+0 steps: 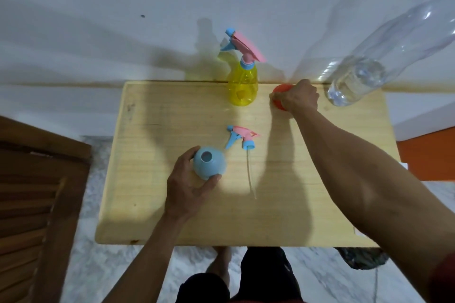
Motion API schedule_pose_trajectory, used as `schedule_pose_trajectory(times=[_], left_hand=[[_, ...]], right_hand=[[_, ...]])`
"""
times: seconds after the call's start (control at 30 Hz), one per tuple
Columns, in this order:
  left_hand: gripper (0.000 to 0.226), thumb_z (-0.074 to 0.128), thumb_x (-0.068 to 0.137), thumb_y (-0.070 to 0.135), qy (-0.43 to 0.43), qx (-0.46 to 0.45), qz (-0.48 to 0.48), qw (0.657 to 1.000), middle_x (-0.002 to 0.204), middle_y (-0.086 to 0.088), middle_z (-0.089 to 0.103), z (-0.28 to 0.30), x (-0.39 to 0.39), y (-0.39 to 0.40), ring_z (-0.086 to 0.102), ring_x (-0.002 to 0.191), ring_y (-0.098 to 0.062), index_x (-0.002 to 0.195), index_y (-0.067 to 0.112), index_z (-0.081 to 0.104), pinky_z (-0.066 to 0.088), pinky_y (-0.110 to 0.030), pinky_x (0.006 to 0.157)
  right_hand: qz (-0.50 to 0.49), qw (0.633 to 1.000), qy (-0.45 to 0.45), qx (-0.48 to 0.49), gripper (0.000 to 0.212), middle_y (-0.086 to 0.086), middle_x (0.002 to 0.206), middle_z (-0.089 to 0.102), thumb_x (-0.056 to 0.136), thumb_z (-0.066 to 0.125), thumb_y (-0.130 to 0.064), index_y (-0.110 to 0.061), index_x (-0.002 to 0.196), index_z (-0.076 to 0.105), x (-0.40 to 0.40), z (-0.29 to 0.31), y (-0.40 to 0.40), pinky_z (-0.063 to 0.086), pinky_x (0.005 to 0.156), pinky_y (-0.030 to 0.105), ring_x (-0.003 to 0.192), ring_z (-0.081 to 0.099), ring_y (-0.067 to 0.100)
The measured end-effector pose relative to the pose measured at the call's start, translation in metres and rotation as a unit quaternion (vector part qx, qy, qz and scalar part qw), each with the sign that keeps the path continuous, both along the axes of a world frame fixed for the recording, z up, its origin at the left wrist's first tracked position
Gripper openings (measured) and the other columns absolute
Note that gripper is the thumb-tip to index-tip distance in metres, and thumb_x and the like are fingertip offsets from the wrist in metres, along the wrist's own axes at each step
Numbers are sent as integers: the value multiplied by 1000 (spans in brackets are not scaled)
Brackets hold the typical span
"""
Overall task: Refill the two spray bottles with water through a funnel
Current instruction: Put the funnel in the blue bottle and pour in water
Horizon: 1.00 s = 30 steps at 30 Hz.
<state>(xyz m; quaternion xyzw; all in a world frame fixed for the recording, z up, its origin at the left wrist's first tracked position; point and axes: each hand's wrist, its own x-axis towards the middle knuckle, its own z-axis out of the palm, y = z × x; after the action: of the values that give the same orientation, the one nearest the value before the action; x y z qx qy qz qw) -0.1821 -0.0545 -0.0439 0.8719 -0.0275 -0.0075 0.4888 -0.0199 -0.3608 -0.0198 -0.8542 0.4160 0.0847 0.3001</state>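
Early stage: the left hand [187, 187] grips the uncapped blue bottle [209, 165], its spray head [242, 137] lying just beside, while beyond it the right hand [299, 98] closes on the orange funnel [280, 96] near the still-capped yellow bottle [242, 85]; no pouring yet.

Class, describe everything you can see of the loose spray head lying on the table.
The loose spray head lies on its side on the wooden table, unscrewed from any bottle. It looks like plastic: a pink body, a blue nozzle, trigger and screw collar, and a thin pale dip tube pointing towards the person. It lies between the blue bottle and the yellow bottle. No hand touches it.
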Motion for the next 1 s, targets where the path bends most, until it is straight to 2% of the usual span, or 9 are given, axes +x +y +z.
schedule_pose_trajectory(times=[0.07, 0.13, 0.27, 0.37, 0.43, 0.6, 0.7, 0.87, 1.0], left_hand=[[77, 81, 68, 44, 5, 0, 0, 1000, 132, 7, 60, 0, -1, 0, 57, 120, -7, 135, 17, 53, 48, -22, 95], [77, 79, 68, 46, 11, -3, 3, 1000, 133, 7, 60, 0, -2, 1, 56, 121, -6, 135, 18, 53, 47, -20, 95], [78, 86, 69, 38, 16, -7, 1, 1000, 133, 8, 59, 3, -4, -1, 54, 120, -7, 136, 21, 52, 47, -24, 95], [77, 90, 68, 28, 16, 2, 3, 1000, 132, 5, 60, 3, -2, -1, 56, 118, -13, 135, 19, 53, 48, -27, 92], [78, 86, 66, 35, -1, -2, -1, 1000, 131, 6, 60, 12, -11, 10, 57, 116, -13, 135, 20, 53, 48, -28, 91], [78, 75, 62, 52, 15, -20, 8, 1000, 128, 10, 61, 10, -10, 9, 57, 112, -9, 133, 26, 52, 49, -28, 88], [78, 74, 61, 54, 25, -24, -1, 999, 125, 12, 61, 8, -6, 0, 57, 111, -7, 131, 27, 53, 50, -30, 87], [84, 75, 59, 62, 33, -41, 5, 999, 125, 9, 64, 2, -6, -1, 60, 111, -11, 132, 27, 54, 54, -39, 88], [84, 75, 58, 63, 35, -54, 3, 998, 120, 5, 66, 4, -4, 0, 63, 107, -13, 131, 24, 56, 56, -40, 87]], right_hand=[[-7, 998, -44, 35, 80, 13, 135, 57, 70, 86, -47, -8, 132, 53, -7, 3, -1, 49, 101, 42, 128, 54, 34], [-9, 992, -102, 80, 85, 14, 136, 59, 71, 87, -47, -10, 139, 50, -16, 9, 1, 51, 101, 41, 124, 58, 33], [10, 961, -204, 185, 99, 11, 133, 58, 69, 85, -53, -30, 152, 37, -47, 31, 7, 55, 99, 50, 117, 61, 30], [25, 937, -261, 229, 83, 6, 132, 57, 75, 84, -51, -35, 147, 46, -68, 50, 16, 58, 94, 47, 116, 61, 23], [28, 918, -306, 250, 75, 5, 131, 58, 78, 84, -49, -31, 143, 51, -93, 68, 37, 60, 90, 44, 115, 62, 21], [27, 902, -337, 269, 73, 2, 119, 68, 73, 84, -56, -29, 135, 56, -124, 84, 75, 61, 87, 41, 100, 70, 17], [32, 890, -347, 294, 67, 2, 113, 73, 76, 86, -48, -26, 132, 57, -146, 85, 94, 60, 82, 32, 101, 71, 12], [65, 879, -338, 330, 71, 4, 114, 75, 75, 89, -38, -22, 135, 54, -168, 74, 137, 56, 96, 35, 106, 70, 9], [84, 884, -334, 316, 85, 1, 121, 72, 62, 89, -56, -29, 132, 51, -169, 66, 154, 55, 101, 41, 114, 68, 12]])
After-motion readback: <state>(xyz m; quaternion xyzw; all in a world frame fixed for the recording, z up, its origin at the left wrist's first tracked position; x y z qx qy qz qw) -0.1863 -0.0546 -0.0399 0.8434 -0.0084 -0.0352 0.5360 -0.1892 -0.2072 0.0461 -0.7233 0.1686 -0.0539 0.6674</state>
